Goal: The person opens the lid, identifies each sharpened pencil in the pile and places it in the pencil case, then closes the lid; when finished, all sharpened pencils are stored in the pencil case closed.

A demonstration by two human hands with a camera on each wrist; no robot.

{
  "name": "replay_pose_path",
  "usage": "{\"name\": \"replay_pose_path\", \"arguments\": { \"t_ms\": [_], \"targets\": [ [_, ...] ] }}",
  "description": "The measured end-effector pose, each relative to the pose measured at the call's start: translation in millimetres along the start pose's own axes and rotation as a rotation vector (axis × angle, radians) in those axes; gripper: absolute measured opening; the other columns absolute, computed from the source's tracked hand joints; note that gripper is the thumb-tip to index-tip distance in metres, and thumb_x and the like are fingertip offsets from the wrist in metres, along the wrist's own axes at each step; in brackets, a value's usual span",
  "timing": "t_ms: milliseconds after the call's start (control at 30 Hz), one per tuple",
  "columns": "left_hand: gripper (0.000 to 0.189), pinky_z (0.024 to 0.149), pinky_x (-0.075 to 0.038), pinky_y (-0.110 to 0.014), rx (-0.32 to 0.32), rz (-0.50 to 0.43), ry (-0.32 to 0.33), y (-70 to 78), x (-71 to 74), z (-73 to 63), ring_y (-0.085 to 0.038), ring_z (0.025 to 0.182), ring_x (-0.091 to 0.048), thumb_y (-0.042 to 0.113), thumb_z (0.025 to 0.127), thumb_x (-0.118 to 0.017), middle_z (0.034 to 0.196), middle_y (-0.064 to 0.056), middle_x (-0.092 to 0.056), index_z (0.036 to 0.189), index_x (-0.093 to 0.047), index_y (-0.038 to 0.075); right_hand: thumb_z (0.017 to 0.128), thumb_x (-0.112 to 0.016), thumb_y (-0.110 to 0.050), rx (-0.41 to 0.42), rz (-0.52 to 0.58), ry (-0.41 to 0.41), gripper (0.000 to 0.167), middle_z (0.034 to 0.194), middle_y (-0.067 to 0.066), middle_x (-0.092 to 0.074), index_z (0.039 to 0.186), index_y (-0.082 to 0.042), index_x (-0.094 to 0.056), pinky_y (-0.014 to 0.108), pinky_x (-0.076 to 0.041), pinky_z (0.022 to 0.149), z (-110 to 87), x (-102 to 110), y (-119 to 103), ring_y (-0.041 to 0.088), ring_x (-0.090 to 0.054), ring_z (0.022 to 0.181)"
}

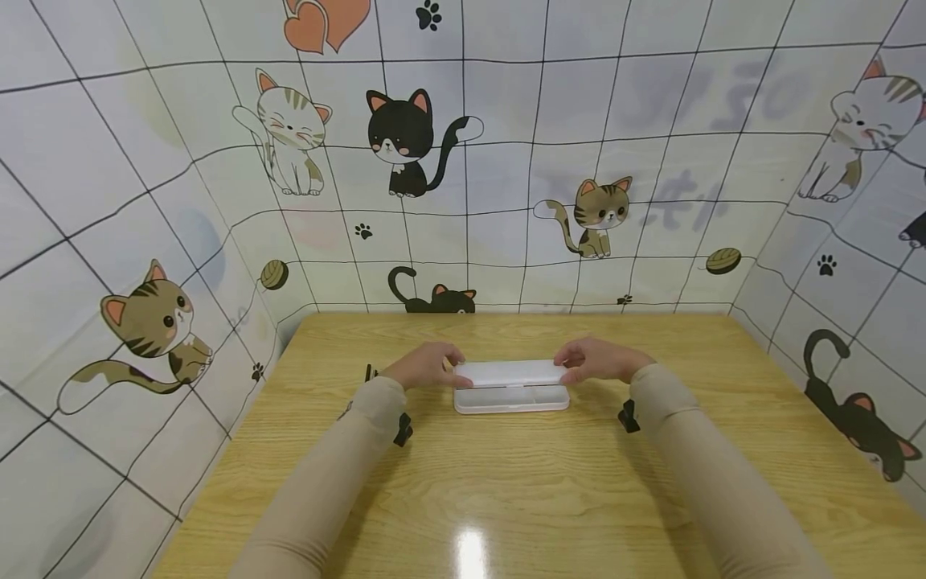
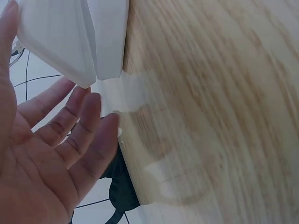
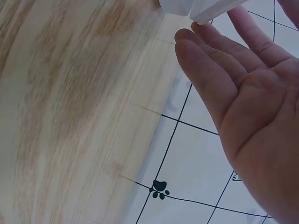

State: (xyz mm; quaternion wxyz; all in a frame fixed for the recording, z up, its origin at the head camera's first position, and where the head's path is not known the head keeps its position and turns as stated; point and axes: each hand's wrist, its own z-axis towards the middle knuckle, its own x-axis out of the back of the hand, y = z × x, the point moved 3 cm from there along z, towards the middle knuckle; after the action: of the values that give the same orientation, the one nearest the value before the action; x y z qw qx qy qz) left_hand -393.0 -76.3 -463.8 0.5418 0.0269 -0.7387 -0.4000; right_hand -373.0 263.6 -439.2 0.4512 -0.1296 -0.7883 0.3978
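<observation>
A long, narrow white plastic pencil case stands on the table, its lid [image 1: 510,373] raised away from the shallow base [image 1: 511,400]. My left hand [image 1: 427,366] holds the lid's left end, thumb on the near face and fingertips at the far side. At the opposite end my right hand [image 1: 604,360] grips the lid in much the same way. In the left wrist view, the lid [image 2: 56,37] and base [image 2: 110,37] form a narrow V. Only a corner of the lid [image 3: 212,7] shows in the right wrist view, touching the fingers. No contents are visible in the base.
The wooden table [image 1: 506,482] spreads around the case, with a bright light reflection near its front. White walls [image 1: 499,241] printed with grid lines and cartoon cats rise at the back and both sides. Dark wrist-worn gear [image 1: 629,416] sits by the sleeves.
</observation>
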Motion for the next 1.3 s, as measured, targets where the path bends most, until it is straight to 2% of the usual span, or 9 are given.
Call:
{"name": "replay_pose_path", "arguments": {
  "t_ms": [133,400,667,933,1133,1300],
  "targets": [
    [0.074,0.106,-0.045,-0.042,-0.002,0.033,-0.02,-0.4,-2.3,1.0,-0.022,0.123,-0.055,0.051,0.081,-0.083,0.136,-0.006,-0.06,0.137,-0.062,0.007,0.089,-0.081,-0.026,-0.011,-0.008,-0.009,0.059,0.146,0.027,-0.049,0.132,0.005,-0.055,0.058,-0.039,0.11,-0.4,-3,-1,0.048,-0.043,0.137],
    [0.077,0.099,-0.047,-0.04,-0.005,0.087,-0.062,3.3,-5.7,-2.6,-0.02,0.111,-0.054,0.049,0.083,-0.082,0.136,-0.007,-0.051,0.144,-0.057,0.01,0.086,-0.083,-0.019,0.013,-0.011,-0.018,0.067,0.151,0.028,-0.042,0.138,0.006,-0.05,0.059,-0.038,0.11,0.3,-9,-5,0.051,-0.04,0.139],
    [0.082,0.103,-0.045,-0.04,-0.019,0.104,-0.053,4.2,-10.2,-2.3,-0.02,0.111,-0.051,0.046,0.079,-0.086,0.134,-0.007,-0.051,0.143,-0.056,0.006,0.085,-0.084,-0.028,0.022,-0.194,-0.006,0.08,0.152,0.026,-0.044,0.149,0.001,-0.045,0.063,-0.03,0.113,0.4,-17,-6,0.047,-0.039,0.14],
    [0.081,0.104,-0.045,-0.04,-0.017,0.142,-0.037,5.2,-13.6,-0.6,-0.019,0.112,-0.052,0.047,0.077,-0.087,0.131,-0.006,-0.051,0.141,-0.057,0.007,0.086,-0.083,-0.028,0.026,-0.259,-0.012,0.081,0.154,0.026,-0.04,0.152,-0.002,-0.042,0.062,-0.03,0.114,2.3,-22,-4,0.046,-0.037,0.142],
    [0.08,0.107,-0.044,-0.041,-0.019,0.165,-0.035,9.4,-14.0,-3.4,-0.021,0.118,-0.053,0.044,0.077,-0.088,0.132,-0.007,-0.051,0.14,-0.056,0.006,0.083,-0.086,-0.023,0.044,-0.214,0.026,0.082,0.154,0.026,-0.041,0.15,0.0,-0.045,0.061,-0.03,0.114,2.7,-25,0,0.046,-0.036,0.142],
    [0.083,0.108,-0.043,-0.04,-0.024,0.22,-0.029,9.1,-17.2,-2.0,-0.023,0.122,-0.053,0.046,0.077,-0.088,0.136,-0.008,-0.05,0.142,-0.054,0.007,0.081,-0.086,-0.021,0.074,-0.212,0.051,0.081,0.153,0.029,-0.041,0.148,0.002,-0.046,0.061,-0.032,0.113,1.9,-27,1,0.049,-0.037,0.14]
  ]
}}
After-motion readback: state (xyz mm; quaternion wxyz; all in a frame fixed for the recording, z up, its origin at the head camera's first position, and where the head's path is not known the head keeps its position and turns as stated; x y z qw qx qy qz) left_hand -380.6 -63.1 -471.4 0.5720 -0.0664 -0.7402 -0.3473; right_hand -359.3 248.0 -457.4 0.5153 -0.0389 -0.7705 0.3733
